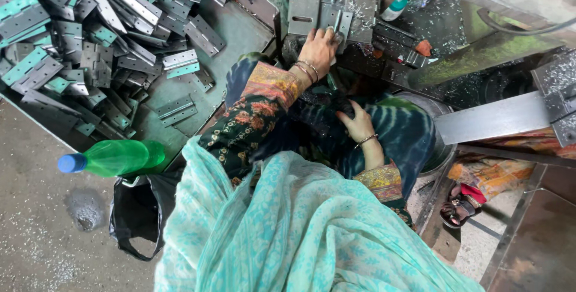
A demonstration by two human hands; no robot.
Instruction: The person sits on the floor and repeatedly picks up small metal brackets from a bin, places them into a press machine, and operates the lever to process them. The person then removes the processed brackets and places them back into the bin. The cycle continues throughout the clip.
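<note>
My left hand (pixel 318 49) reaches forward to the grey metal machine bed (pixel 306 4), with its fingers closed over a flat metal hinge (pixel 337 23) lying there. Bangles sit on that wrist. My right hand (pixel 358 123) rests on my lap on dark teal patterned cloth. Its fingers are loosely spread and hold nothing. A light turquoise scarf (pixel 300 232) covers the lower part of the view.
A large metal tray (pixel 240 31) at the left holds several grey and teal hinges (pixel 90 34). A green plastic bottle with a blue cap (pixel 114 158) lies above a black bag (pixel 135 214). A steel bar (pixel 492 121) crosses at the right, a sandalled foot (pixel 459 205) below it. Metal shavings cover the machine.
</note>
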